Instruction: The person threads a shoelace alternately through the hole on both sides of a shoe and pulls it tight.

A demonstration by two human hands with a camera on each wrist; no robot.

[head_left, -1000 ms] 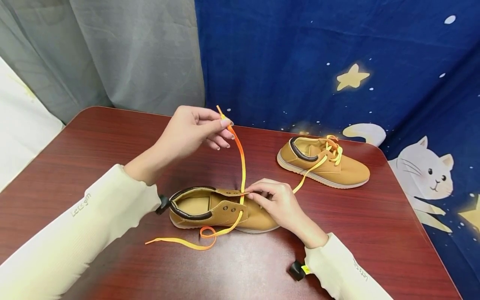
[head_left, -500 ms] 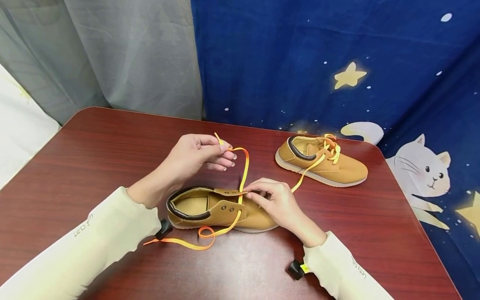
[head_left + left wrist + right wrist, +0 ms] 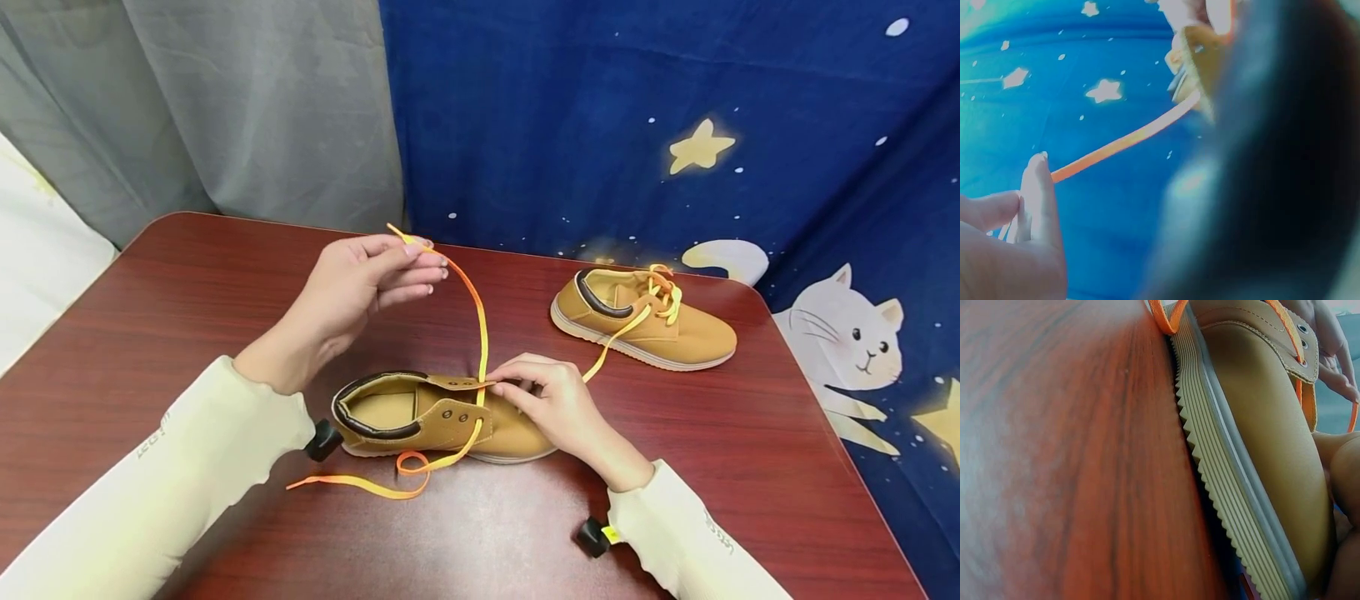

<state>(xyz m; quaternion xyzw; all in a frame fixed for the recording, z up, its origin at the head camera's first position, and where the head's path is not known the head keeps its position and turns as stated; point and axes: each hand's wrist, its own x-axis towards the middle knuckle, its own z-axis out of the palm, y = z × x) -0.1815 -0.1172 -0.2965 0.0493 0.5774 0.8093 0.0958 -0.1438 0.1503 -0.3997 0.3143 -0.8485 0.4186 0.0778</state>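
Observation:
A tan shoe with a dark padded collar lies on the table, toe to the right. Above it my left hand pinches an orange-yellow shoelace near its tip, between thumb and fingers. From there the lace curves down to the shoe's front eyelets. My right hand pinches the edge of the far eyelet flap. The lace's other end comes out of the near flap and lies looped on the table. In the right wrist view the shoe's ridged sole fills the middle.
A second tan shoe, laced with a similar orange-yellow lace, stands at the back right of the red-brown table. Behind the table hang a grey curtain and a blue curtain printed with stars and a cat.
My left hand first came down with the lace, bending it, then rose again and shifted left, drawing the lace into a smoother curve. The right hand stays at the flap.

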